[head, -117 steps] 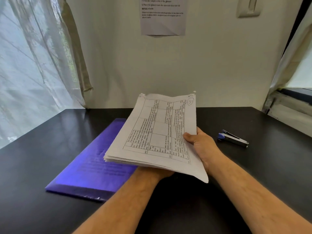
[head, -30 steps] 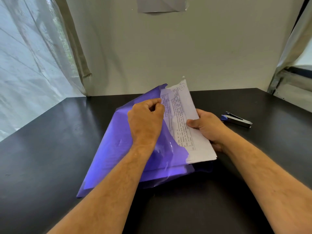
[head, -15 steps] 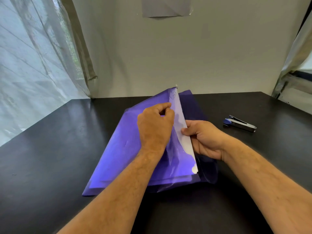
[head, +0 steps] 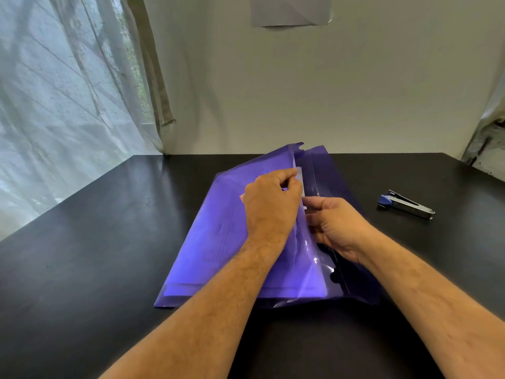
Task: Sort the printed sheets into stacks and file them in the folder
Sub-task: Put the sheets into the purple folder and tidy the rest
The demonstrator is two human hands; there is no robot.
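A translucent purple plastic folder (head: 218, 242) lies on the black table (head: 95, 242) in front of me. The stack of printed sheets (head: 299, 177) sits almost wholly inside it; only a thin white strip shows at the open right edge. My left hand (head: 270, 206) pinches the folder's top cover near that edge and holds it lifted. My right hand (head: 336, 228) rests at the opening, fingers curled against the edge of the sheets, over the folder's dark back flap (head: 336, 187).
A blue and silver stapler (head: 404, 205) lies on the table to the right of the folder. A white wall with a taped paper (head: 291, 9) stands behind the table. Sheer curtains (head: 68, 91) hang at the left.
The stack has slid leftwards further into the folder, from half exposed to a thin strip. My left hand keeps the cover lifted; my right hand followed the sheets in.
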